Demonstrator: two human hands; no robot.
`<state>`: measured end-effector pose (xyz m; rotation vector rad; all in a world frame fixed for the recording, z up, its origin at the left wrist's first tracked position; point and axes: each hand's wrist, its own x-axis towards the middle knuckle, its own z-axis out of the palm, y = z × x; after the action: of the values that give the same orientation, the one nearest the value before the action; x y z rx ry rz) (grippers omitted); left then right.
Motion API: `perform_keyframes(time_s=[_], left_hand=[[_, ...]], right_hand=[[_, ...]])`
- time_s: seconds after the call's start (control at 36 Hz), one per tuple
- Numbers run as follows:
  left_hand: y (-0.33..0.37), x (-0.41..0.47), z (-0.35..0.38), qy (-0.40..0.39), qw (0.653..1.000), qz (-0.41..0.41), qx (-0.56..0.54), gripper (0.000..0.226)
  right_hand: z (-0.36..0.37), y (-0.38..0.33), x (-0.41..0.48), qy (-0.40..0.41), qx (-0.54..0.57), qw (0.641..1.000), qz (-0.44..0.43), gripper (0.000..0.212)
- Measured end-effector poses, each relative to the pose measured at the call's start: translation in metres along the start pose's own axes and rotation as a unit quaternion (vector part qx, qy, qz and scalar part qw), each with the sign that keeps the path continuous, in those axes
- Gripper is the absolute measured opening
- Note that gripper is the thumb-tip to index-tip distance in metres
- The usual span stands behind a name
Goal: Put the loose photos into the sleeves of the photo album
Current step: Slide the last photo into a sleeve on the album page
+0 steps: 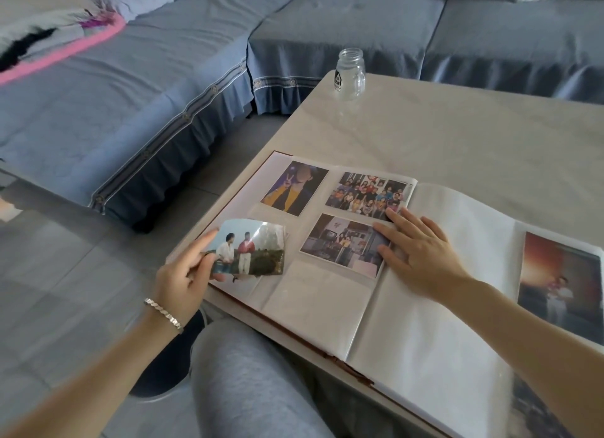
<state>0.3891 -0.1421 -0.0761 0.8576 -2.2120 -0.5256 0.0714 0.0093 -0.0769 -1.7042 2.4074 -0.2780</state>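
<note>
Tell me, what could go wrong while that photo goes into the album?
The loose photo is bowed in the left hand; forcing it into a sleeve could crease it. The album lies at the edge of the table, steadied by the flat right hand; lifting that hand might let it slide.

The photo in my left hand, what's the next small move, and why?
Probably ease the photo into the sleeve beneath it: the left hand pinches it, tilted, over that unfilled pocket, while the right hand presses the album page flat.
</note>
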Motion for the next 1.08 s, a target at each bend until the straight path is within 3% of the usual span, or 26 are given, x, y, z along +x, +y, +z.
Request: perform_keyframes(time_s=[0.06, 0.14, 0.28, 0.36, 0.53, 0.64, 0.72, 0.83, 0.97, 1.08], left_hand=[[0.003, -0.003, -0.003, -0.030, 0.999, -0.010, -0.014, 0.050], [0.001, -0.007, -0.004, -0.093, 0.988, -0.109, -0.054, 0.045], [-0.006, -0.001, -0.006, -0.125, 0.941, -0.288, -0.123, 0.039], [-0.014, 0.006, -0.012, -0.164, 0.915, -0.345, -0.125, 0.038], [-0.012, 0.019, -0.007, -0.211, 0.910, -0.342, -0.102, 0.026], [-0.010, 0.028, 0.002, -0.208, 0.941, -0.264, 0.047, 0.015], [-0.003, 0.032, 0.008, -0.223, 0.939, -0.240, 0.102, 0.008], [0.012, 0.036, 0.014, -0.266, 0.927, -0.251, 0.080, 0.005], [0.026, 0.037, 0.016, -0.350, 0.865, -0.357, -0.048, 0.005], [0.035, 0.040, 0.018, -0.374, 0.859, -0.346, -0.048, 0.008]], right_hand=[[0.000, 0.000, 0.000, -0.001, 0.000, 1.000, 0.000, 0.084], [0.001, 0.001, 0.001, 0.002, 0.002, 1.000, -0.001, 0.083], [0.001, 0.000, 0.000, 0.001, 0.000, 1.000, -0.001, 0.083], [0.001, 0.000, 0.000, 0.001, 0.001, 1.000, -0.001, 0.084], [0.000, 0.000, 0.001, 0.000, -0.003, 1.000, -0.003, 0.084], [0.001, 0.000, 0.001, -0.003, -0.004, 1.000, -0.001, 0.085], [0.001, 0.000, 0.000, 0.000, -0.004, 1.000, -0.001, 0.084], [0.001, 0.000, 0.000, 0.001, 0.001, 1.000, -0.001, 0.084], [0.001, 0.000, 0.000, -0.006, -0.006, 1.000, 0.001, 0.085], [-0.001, -0.001, -0.001, -0.009, -0.006, 1.000, 0.000, 0.086]])
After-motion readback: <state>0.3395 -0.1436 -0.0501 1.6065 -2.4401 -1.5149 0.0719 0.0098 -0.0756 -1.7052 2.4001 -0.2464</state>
